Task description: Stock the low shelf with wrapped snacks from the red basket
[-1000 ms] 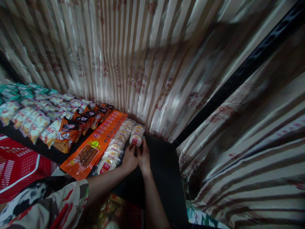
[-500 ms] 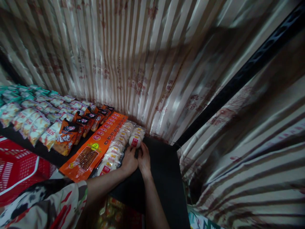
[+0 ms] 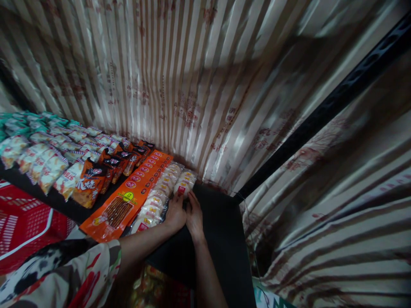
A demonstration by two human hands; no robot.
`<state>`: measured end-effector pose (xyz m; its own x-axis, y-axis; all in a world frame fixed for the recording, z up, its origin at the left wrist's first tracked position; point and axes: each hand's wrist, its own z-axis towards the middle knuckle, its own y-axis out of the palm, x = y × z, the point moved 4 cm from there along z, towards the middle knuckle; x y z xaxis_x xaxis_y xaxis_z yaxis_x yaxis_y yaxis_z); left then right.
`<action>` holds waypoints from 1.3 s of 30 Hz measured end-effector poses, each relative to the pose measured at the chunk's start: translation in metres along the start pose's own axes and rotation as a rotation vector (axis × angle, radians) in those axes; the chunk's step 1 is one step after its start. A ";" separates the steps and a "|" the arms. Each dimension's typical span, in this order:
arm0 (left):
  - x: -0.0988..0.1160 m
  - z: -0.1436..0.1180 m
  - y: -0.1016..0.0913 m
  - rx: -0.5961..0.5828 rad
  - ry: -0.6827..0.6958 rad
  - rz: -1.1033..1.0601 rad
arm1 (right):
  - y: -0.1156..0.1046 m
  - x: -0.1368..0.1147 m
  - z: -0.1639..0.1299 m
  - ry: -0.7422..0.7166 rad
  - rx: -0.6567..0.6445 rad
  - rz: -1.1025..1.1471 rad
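Shelf [image 3: 221, 231]: snack rows run near to far.
Far right row [image 3: 184, 182]: right of longer row [image 3: 157, 196].
Strip packs [image 3: 128, 199]: left of these.
Basket [image 3: 22, 218]: near left.
Curtain [image 3: 180, 77]: behind.

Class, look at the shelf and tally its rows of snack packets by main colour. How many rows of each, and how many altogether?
Orange strip packets: 1 row
Dark orange-and-black bags: 1 row
White round packets, at both hands: 2 rows
Total: 4 rows. The pale and green packets further left are too blurred to split into rows.
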<state>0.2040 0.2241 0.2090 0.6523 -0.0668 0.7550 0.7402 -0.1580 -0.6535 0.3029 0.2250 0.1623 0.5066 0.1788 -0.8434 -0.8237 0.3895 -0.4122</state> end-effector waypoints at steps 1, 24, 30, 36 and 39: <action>0.001 -0.001 0.000 -0.003 0.011 -0.002 | 0.000 0.000 0.000 0.003 -0.005 -0.003; 0.000 -0.017 -0.004 -0.008 0.096 0.054 | -0.007 -0.003 -0.007 0.055 0.058 -0.072; 0.001 -0.043 -0.008 -0.029 0.072 0.045 | -0.019 -0.015 -0.032 0.083 0.109 -0.084; 0.007 -0.062 -0.010 -0.049 0.049 -0.064 | -0.032 -0.018 -0.053 0.057 0.194 -0.066; 0.006 -0.072 -0.013 -0.037 0.070 -0.122 | -0.035 -0.018 -0.057 0.070 0.229 -0.040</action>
<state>0.1865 0.1553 0.2264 0.5440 -0.1133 0.8314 0.8059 -0.2054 -0.5553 0.3084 0.1565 0.1723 0.5124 0.0989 -0.8530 -0.7198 0.5913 -0.3638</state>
